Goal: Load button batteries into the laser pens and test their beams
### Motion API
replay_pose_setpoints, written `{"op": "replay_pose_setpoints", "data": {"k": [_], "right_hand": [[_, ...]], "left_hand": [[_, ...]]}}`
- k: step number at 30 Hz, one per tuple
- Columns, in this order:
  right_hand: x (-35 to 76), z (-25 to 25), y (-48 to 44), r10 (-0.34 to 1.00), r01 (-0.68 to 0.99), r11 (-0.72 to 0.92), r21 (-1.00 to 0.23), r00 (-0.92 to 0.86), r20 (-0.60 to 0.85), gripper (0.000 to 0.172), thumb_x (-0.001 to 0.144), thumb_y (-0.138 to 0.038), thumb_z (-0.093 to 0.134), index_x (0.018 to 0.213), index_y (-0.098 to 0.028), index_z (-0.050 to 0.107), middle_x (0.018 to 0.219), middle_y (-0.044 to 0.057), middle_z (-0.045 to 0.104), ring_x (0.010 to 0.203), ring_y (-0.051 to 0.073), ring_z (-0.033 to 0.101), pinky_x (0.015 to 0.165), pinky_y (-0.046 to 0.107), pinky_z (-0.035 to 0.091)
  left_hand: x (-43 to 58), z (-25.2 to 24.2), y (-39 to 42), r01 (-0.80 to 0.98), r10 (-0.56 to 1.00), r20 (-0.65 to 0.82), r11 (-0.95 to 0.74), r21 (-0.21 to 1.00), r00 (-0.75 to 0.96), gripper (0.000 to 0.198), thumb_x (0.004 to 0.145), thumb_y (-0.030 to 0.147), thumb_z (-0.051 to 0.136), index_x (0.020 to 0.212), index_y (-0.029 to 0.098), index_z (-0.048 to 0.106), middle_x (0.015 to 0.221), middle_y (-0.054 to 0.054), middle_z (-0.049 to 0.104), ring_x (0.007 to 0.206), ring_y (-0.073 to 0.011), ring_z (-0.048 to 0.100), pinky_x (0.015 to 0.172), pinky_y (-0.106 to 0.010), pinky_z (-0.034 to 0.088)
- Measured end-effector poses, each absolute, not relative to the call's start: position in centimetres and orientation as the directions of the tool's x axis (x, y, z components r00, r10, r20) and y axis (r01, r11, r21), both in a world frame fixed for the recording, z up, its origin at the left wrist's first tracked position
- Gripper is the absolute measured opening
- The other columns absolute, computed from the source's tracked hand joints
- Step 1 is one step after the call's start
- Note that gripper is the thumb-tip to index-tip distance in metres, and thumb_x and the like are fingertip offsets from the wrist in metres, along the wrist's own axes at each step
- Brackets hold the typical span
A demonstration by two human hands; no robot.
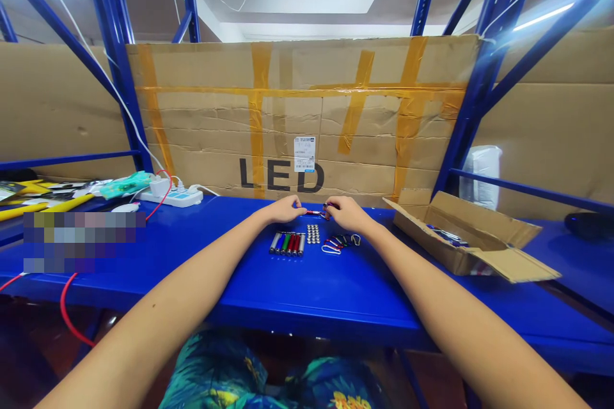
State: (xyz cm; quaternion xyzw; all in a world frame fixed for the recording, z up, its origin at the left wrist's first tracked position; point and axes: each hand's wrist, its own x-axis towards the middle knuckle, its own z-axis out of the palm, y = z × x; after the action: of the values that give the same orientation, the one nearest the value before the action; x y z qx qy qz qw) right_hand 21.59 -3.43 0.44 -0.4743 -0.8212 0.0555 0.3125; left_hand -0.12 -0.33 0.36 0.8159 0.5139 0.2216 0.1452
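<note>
**Both hands pinching 1 tiny flashlight at the far edge of the bench**

Closest to me is the floral fabric (268, 383) on the lap, then both forearms running out over the blue table (336, 294). My left hand (285, 209) and right hand (346, 212) meet near the cardboard backboard (307, 115), each with fingers narrowed onto 1 end of a small red pen flashlight (315, 212). Gripping it from both ends looks like a twisting or assembling hold, just my read. It's slim, metallic red, lying roughly level between the fingertips, just above the table.

Just in front sits a neat row of flashlights (287, 243) in mixed colours, a block of button cells (313, 234) and some carabiner clips (340, 243), all within easy reach. An open cardboard box (470, 236) sits to the right.
</note>
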Motion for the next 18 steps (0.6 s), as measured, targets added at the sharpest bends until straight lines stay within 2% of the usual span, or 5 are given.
{"op": "replay_pose_setpoints", "data": {"k": [3,6,9,18], "right_hand": [[21.8,0.4,-3.5,0.823,0.752,0.53,-0.391,-0.346,0.451,0.021,0.082,-0.012,0.046,0.068,-0.017,0.062,0.072,0.004,0.068,0.068,0.015,0.056,0.064,0.025,0.036],[21.8,0.4,-3.6,0.83,0.765,0.518,-0.383,-0.341,0.442,0.021,0.081,-0.012,0.046,0.068,-0.017,0.062,0.072,0.005,0.069,0.068,0.015,0.057,0.063,0.024,0.036],[21.6,0.5,-3.7,0.83,0.776,0.514,-0.365,-0.343,0.44,0.021,0.081,-0.012,0.047,0.068,-0.017,0.062,0.073,0.005,0.069,0.069,0.015,0.057,0.063,0.024,0.035],[21.6,0.6,-4.1,0.842,0.796,0.503,-0.337,-0.361,0.401,0.021,0.081,-0.012,0.046,0.066,-0.016,0.061,0.07,0.004,0.068,0.067,0.015,0.056,0.061,0.024,0.034]], "left_hand": [[-2.1,0.7,-0.2,0.883,0.94,0.133,-0.34,0.325,0.313,0.029,0.089,0.038,0.049,0.108,0.017,0.055,0.102,-0.007,0.067,0.086,-0.0158,0.059,0.07,-0.023,0.042],[-3.4,1.1,0.1,0.936,0.972,0.054,-0.233,0.264,0.227,0.019,0.083,0.03,0.059,0.093,0.014,0.062,0.099,-0.011,0.069,0.089,-0.0204,0.062,0.074,-0.025,0.043],[-3.8,1.5,0.1,0.958,0.987,0.004,-0.156,0.243,0.16,0.017,0.073,0.029,0.069,0.079,0.013,0.065,0.091,-0.014,0.071,0.084,-0.0239,0.065,0.073,-0.028,0.046],[-3.7,2.2,-0.7,0.96,0.99,-0.072,-0.1,0.263,0.123,0.015,0.069,0.02,0.073,0.082,0.013,0.07,0.081,-0.009,0.072,0.065,-0.0176,0.065,0.06,-0.024,0.05]]}}
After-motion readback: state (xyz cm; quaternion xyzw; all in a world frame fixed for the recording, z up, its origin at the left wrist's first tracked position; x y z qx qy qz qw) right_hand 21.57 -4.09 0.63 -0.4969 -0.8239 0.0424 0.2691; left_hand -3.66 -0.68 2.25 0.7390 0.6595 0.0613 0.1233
